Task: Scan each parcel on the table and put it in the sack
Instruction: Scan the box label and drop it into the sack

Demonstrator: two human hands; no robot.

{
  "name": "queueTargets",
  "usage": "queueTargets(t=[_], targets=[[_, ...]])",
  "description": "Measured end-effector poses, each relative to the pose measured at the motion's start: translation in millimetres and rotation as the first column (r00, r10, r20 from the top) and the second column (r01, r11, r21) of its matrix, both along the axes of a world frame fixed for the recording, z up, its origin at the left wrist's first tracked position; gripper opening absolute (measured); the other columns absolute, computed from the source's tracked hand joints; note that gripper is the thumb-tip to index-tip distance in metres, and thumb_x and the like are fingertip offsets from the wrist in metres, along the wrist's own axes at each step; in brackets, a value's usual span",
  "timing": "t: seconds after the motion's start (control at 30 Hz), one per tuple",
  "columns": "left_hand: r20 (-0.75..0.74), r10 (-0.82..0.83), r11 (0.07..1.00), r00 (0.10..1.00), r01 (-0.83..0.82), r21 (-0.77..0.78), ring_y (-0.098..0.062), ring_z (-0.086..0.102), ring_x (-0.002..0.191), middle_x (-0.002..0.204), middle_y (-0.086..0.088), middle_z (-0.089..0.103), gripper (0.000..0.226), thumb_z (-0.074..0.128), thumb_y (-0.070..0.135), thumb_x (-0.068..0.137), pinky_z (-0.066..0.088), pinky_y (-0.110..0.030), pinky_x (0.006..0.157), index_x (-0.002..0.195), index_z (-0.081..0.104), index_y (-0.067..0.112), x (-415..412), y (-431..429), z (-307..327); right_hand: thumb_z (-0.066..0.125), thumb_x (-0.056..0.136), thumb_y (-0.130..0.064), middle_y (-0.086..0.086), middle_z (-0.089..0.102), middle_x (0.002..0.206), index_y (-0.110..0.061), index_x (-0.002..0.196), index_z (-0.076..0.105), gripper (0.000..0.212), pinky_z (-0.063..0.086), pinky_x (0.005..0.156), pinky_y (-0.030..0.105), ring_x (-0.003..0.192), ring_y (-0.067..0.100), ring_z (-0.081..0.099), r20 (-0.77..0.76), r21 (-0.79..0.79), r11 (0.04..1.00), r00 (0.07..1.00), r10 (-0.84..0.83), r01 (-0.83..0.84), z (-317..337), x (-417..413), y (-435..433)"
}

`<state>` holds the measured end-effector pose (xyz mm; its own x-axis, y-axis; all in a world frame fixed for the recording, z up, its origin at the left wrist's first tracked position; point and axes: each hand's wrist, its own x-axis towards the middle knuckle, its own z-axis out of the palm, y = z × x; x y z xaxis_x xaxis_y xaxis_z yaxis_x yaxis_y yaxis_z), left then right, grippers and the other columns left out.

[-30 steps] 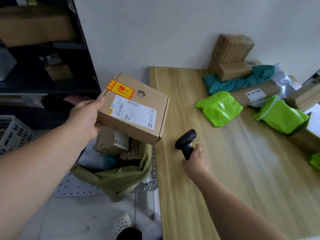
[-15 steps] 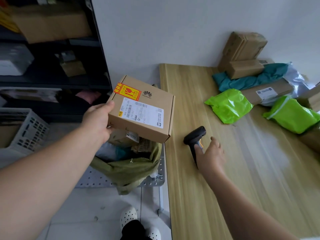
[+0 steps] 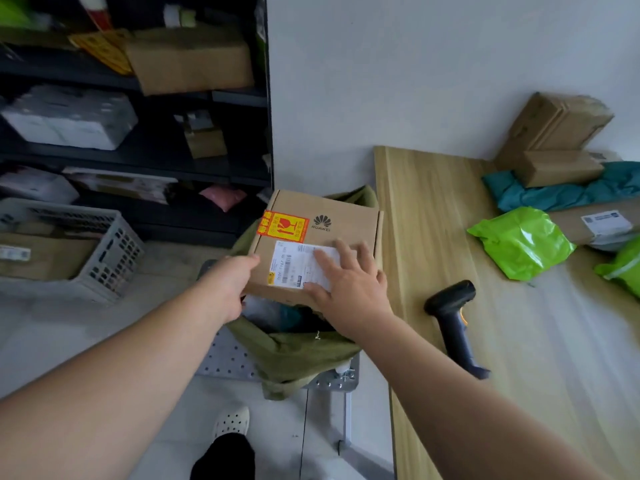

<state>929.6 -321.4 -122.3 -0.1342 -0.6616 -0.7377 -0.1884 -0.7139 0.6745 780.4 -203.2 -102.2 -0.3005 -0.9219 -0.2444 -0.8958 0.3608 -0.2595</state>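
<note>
Head view: a flat brown cardboard box point(image 3: 332, 206), printed HUAWEI, with 1 orange-red fragile sticker and 1 white barcode label, sits over the open olive fabric sack point(image 3: 298, 351), left of the wood-grain table point(image 3: 433, 237). The left hand point(image 3: 228, 285) grips its left edge; the right hand point(image 3: 349, 289) lies flat, fingers spread, on the label.

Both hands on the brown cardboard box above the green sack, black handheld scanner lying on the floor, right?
No: the head view shows the black handheld scanner on the wooden table, not the floor. Left hand and right hand are on the brown cardboard box above the green sack.
</note>
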Motion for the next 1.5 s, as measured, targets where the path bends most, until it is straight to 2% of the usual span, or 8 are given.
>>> queueTargets(t=[0.1,0.23,0.37,0.47,0.6,0.73,1.07,1.5], targets=[[0.253,-0.173,0.971,0.952,0.207,-0.118,-0.029,0.054,0.112,0.128,-0.013,0.058,0.031,0.051,0.029,0.097,0.043,-0.036,0.094,0.12,0.057,0.008,8,-25,-29,0.032,0.098,-0.063,-0.005,0.006,0.167,-0.039,0.153,0.022,0.061,0.008,0.118,0.059,0.151,0.029,-0.013,-0.122,0.038,0.999,0.992,0.006,-0.001,-22,7,-12],[0.718,-0.218,0.816,0.661,0.527,-0.237,-0.034,0.055,0.1,0.116,-0.016,0.058,0.026,0.048,0.026,0.095,0.04,-0.034,0.071,0.116,0.053,0.011,14,-73,-55,0.039,0.098,-0.057,-0.011,0.02,0.162,-0.043,0.15,0.027,0.055,0.022,0.116,0.049,0.15,0.022,0.004,0.012,-0.005,0.993,0.993,-0.117,0.117,-50,12,-23],[0.791,-0.333,0.646,0.513,0.735,-0.205,-0.036,0.05,0.114,0.124,-0.016,0.054,0.028,0.043,0.027,0.096,0.042,-0.039,0.084,0.116,0.054,0.011,9,-120,-85,0.048,0.095,-0.058,-0.006,0.026,0.161,-0.04,0.152,0.029,0.063,0.027,0.116,0.046,0.149,0.025,0.016,0.192,0.057,0.921,0.901,-0.389,0.386,-65,12,-33],[0.701,-0.419,0.663,0.577,0.722,-0.198,-0.037,0.052,0.117,0.129,-0.021,0.054,0.031,0.038,0.021,0.099,0.043,-0.042,0.096,0.118,0.056,0.006,4,-144,-106,0.047,0.077,-0.081,-0.014,0.003,0.166,-0.047,0.154,0.006,0.093,0.019,0.12,0.049,0.152,0.02,0.003,0.265,0.016,0.878,0.844,-0.466,0.479,-63,24,-46],[0.411,-0.349,0.88,0.842,0.445,-0.165,-0.034,0.06,0.107,0.109,-0.023,0.064,0.034,0.045,0.027,0.097,0.047,-0.04,0.093,0.098,0.068,0.001,-2,-154,-119,0.024,0.052,-0.103,-0.03,-0.034,0.154,-0.064,0.139,-0.026,0.108,-0.014,0.113,0.042,0.147,0.009,-0.029,0.253,-0.118,0.955,0.938,-0.238,0.274,-55,57,-69],[0.435,-0.554,0.742,0.709,0.658,-0.127,-0.033,0.063,0.092,0.082,-0.017,0.065,0.023,0.052,0.014,0.093,0.05,-0.039,0.075,0.074,0.063,0.007,2,-165,-126,0.047,0.063,-0.092,-0.02,-0.055,0.14,-0.057,0.13,-0.043,0.117,-0.027,0.11,0.052,0.131,0.02,-0.053,0.071,0.117,0.992,0.996,-0.056,0.047,-67,67,-82],[0.517,-0.331,0.581,0.789,0.602,-0.548,-0.018,0.04,0.054,0.061,-0.004,0.042,0.031,0.043,0.019,0.098,0.026,-0.03,0.05,0.068,0.038,0.013,19,-168,-83,0.051,0.074,-0.083,-0.014,-0.022,0.163,-0.049,0.151,-0.014,0.107,-0.006,0.115,0.065,0.149,0.034,-0.023,0.038,0.238,0.965,0.992,-0.124,0.112,-71,43,-108],[0.484,-0.293,0.589,0.824,0.555,-0.588,-0.02,0.045,0.055,0.062,-0.007,0.049,0.026,0.043,0.018,0.098,0.031,-0.03,0.049,0.074,0.047,0.01,32,-166,-74,0.055,0.074,-0.081,-0.008,-0.016,0.166,-0.047,0.154,-0.006,0.106,0.003,0.117,0.061,0.15,0.037,-0.017,0.105,0.45,0.889,0.983,-0.147,0.085,-117,7,-137]])
